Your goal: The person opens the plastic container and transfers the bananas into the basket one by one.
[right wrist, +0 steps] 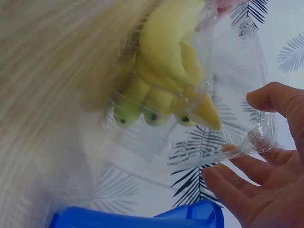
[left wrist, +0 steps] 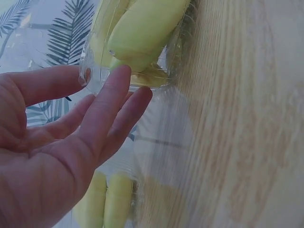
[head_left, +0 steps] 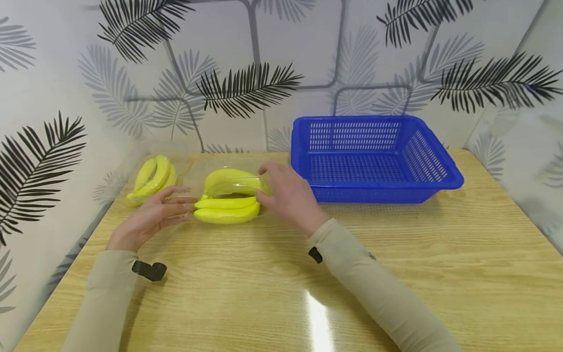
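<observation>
A clear plastic box (head_left: 239,185) with yellow bananas (head_left: 226,215) inside is between the two hands in the head view. My right hand (head_left: 292,198) grips its right end. In the right wrist view, the right thumb and fingers (right wrist: 270,97) lie on either side of the clear rim (right wrist: 223,154). At the box's left end is my left hand (head_left: 154,215), its fingers loosely extended. The left wrist view has the thumb (left wrist: 57,83) touching a corner of the box and fingertips (left wrist: 142,95) against or very near its end.
A second clear box holding bananas (head_left: 160,176) stands at the back left, just beyond the left hand. To the right sits a blue perforated basket (head_left: 382,193) near the patterned wall (head_left: 303,107). All rest on a wood-grain table (head_left: 246,293).
</observation>
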`<state>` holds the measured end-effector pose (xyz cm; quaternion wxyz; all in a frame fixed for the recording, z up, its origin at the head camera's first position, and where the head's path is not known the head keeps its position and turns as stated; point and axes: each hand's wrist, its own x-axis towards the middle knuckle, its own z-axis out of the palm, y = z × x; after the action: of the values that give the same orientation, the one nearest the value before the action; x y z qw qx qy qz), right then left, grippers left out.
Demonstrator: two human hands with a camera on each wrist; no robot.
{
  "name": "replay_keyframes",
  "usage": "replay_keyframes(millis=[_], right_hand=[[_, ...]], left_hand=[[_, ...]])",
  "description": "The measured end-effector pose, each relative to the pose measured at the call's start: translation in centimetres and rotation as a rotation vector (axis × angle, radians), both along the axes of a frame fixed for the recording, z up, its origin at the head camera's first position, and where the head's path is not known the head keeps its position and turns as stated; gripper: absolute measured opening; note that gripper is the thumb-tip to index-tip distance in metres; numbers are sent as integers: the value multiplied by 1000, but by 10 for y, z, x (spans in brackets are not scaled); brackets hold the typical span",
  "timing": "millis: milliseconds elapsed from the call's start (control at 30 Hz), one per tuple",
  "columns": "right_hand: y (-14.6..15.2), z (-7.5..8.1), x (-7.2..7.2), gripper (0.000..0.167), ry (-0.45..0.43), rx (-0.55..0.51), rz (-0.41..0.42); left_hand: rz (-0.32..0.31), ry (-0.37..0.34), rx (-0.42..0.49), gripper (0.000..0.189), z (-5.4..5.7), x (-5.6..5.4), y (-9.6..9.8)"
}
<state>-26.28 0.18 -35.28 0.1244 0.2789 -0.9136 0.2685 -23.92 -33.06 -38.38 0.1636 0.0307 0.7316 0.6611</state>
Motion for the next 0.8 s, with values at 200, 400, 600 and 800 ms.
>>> replay_keyframes(millis=[200,400,600,800], right_hand=[[8,5,-5,33,57,-155,-65],[9,4,-6,35,-33,-350,-40],[8,2,-10,39,-77,-447,5],[11,4,-13,56,-103,-525,71]], left_hand=[[-20,19,29,56,1,0,2],[-27,26,32,54,2,1,2],[-26,32,28,54,2,1,3],[-24,36,9,60,2,0,3]])
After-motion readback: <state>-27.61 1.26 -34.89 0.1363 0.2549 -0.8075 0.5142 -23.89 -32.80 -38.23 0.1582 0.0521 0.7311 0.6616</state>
